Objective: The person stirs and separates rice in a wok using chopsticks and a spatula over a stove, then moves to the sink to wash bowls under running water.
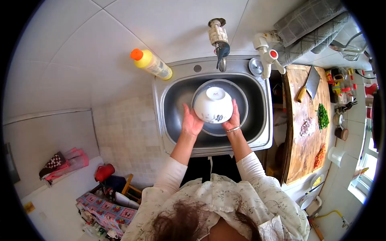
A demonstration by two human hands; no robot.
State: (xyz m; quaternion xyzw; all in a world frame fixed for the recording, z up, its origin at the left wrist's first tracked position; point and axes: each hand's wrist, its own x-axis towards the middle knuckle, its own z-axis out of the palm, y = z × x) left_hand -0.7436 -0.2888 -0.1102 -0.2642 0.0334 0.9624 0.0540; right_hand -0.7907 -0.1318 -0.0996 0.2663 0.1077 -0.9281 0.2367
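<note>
A white bowl (209,110) with a dark floral pattern is turned with its foot facing up, held over the sink. My left hand (191,121) grips its left side, and my right hand (233,116), with a bracelet at the wrist, grips its right side. Beneath the bowl, a round metal basin (244,105) stands inside the stainless steel sink (173,100). The bowl hides much of the basin, so its contents cannot be made out. Above the basin hangs the faucet (222,56).
A yellow bottle (155,66) with an orange cap stands at the sink's back left corner. Another white tap (268,56) is at the back right. To the right, a wooden board (299,152) bears a cleaver (310,85), chopped greens (322,116) and other chopped food.
</note>
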